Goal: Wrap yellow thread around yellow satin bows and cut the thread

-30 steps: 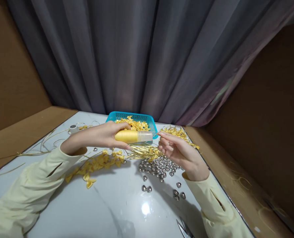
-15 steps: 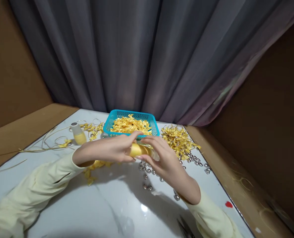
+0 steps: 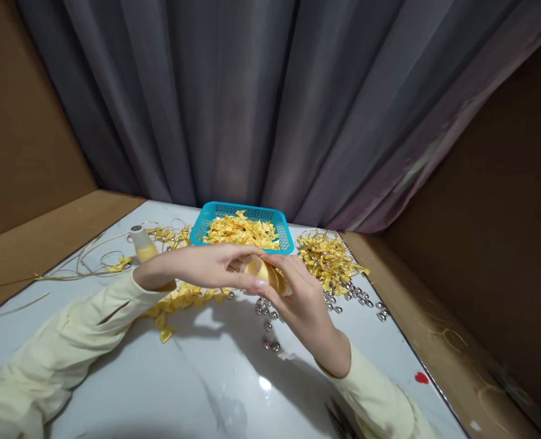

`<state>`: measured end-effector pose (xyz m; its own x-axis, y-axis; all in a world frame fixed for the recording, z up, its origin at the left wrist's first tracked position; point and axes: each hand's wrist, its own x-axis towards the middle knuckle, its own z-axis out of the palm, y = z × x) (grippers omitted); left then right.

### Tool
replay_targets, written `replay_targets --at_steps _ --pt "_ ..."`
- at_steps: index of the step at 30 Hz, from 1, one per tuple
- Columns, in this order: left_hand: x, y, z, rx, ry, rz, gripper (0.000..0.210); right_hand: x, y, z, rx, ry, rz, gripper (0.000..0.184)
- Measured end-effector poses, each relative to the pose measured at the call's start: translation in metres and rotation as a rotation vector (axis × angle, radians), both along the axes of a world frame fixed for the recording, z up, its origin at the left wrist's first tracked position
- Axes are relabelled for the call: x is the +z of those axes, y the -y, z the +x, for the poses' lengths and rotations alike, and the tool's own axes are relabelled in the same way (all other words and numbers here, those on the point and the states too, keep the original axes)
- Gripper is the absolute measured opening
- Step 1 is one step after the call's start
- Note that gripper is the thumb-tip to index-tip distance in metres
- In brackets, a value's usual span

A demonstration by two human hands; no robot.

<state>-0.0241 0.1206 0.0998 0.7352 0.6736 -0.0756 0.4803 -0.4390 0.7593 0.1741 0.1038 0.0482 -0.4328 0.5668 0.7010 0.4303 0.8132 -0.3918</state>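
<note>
Between my two hands, above the middle of the table, is a roll of yellow ribbon (image 3: 276,279), shiny and partly hidden by the fingers. My left hand (image 3: 220,266) closes on its left end, thumb and fingertips near a clear, pale edge. On the other side my right hand (image 3: 300,283) is curled round the roll, its thumb underneath. Below and left of them lie loose yellow ribbon bows (image 3: 183,299). Silver beads (image 3: 265,308) are scattered under the right hand.
Behind the hands stands a blue basket (image 3: 197,235) of yellow bows. Right of it is a pile of bows with cords (image 3: 328,259). A bottle with yellow contents (image 3: 143,244) and loose cords (image 3: 81,268) are at left. Dark scissors (image 3: 339,421) lie at the front.
The ribbon roll has turned between my hands, showing its clear end more. My right forearm has shifted left, and my left hand has moved slightly over the roll.
</note>
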Motion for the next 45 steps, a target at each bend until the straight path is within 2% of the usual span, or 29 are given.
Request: replay_targets --at_steps 2,8,12,18,25,28,32,36,45 --pt "0.002 0.002 0.003 0.061 0.037 -0.037 0.038 0.001 0.000 0.000 -0.001 -0.044 -0.033 0.028" --pt "0.008 0.005 0.011 0.168 0.140 -0.147 0.040 0.015 -0.005 0.009 0.183 -0.183 -0.368 0.028" --pt "0.004 0.002 0.010 0.161 0.146 -0.152 0.044 0.020 -0.007 0.013 0.283 -0.222 -0.458 0.020" --pt "-0.006 -0.001 0.007 0.127 0.133 -0.235 0.039 0.021 -0.009 0.011 0.375 -0.230 -0.609 0.025" --pt "-0.004 0.000 0.009 0.114 0.114 -0.331 0.044 0.024 -0.009 0.013 0.348 -0.271 -0.518 0.027" --pt "-0.001 0.001 0.009 0.163 0.084 -0.334 0.047 0.028 -0.010 0.018 0.322 -0.275 -0.490 0.025" --pt "-0.001 0.001 0.007 0.178 0.110 -0.365 0.044 0.028 -0.009 0.021 0.390 -0.210 -0.473 0.019" --pt "-0.003 0.002 0.006 0.131 0.161 -0.390 0.038 0.025 -0.008 0.018 0.426 -0.183 -0.507 0.018" --pt "-0.006 0.000 0.007 0.081 0.174 -0.391 0.042 0.023 -0.006 0.011 0.447 -0.268 -0.557 0.026"
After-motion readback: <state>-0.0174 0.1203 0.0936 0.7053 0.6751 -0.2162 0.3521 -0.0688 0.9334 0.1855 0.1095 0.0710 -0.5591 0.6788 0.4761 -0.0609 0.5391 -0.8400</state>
